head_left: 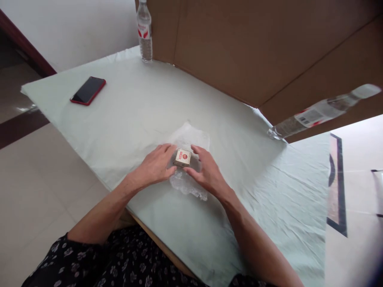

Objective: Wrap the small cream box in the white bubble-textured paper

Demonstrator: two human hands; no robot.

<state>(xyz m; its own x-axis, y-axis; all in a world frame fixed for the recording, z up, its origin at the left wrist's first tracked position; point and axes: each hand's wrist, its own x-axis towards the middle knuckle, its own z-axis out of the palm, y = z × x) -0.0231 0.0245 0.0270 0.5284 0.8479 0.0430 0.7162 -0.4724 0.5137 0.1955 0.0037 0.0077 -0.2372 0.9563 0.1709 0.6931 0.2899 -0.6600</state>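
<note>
A small tan box (182, 157) with a red round mark on its white top sits on a sheet of clear bubble wrap (189, 138) in the middle of the table. My left hand (155, 165) grips the box's left side with curled fingers. My right hand (206, 169) holds its right side, thumb at the near edge and fingers round the far edge. Both hands rest on the wrap.
A pale green cloth (125, 107) covers the table. A red-cased phone (88, 90) lies at the far left. One water bottle (144, 30) stands at the back. Another bottle (320, 111) stands at the right by large cardboard sheets (254, 44). Tiled floor lies to the left.
</note>
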